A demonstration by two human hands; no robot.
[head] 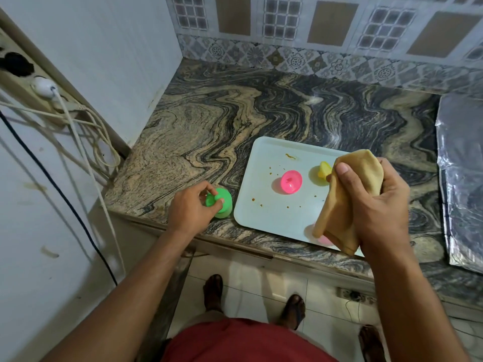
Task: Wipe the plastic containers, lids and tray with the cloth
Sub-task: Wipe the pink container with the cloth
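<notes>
A white tray (pixel 271 210) with brown specks lies on the marble counter near its front edge. On it stand a pink lidded container (pixel 289 182) and a yellow one (pixel 323 171), partly behind the cloth. A second pink piece (pixel 324 240) shows under the cloth's lower end. Left of the tray, on the counter, stands a green lidded container (pixel 222 203); my left hand (pixel 192 207) pinches the knob of its lid. My right hand (pixel 379 202) hovers over the tray's right part, gripping a tan cloth (pixel 347 194) that hangs down.
The marble counter (pixel 235 113) runs back to a tiled wall. A foil-covered surface (pixel 462 184) lies at the right. White wall at the left carries a socket strip with plugs and cables (pixel 44 92). My feet show on the floor below the counter edge.
</notes>
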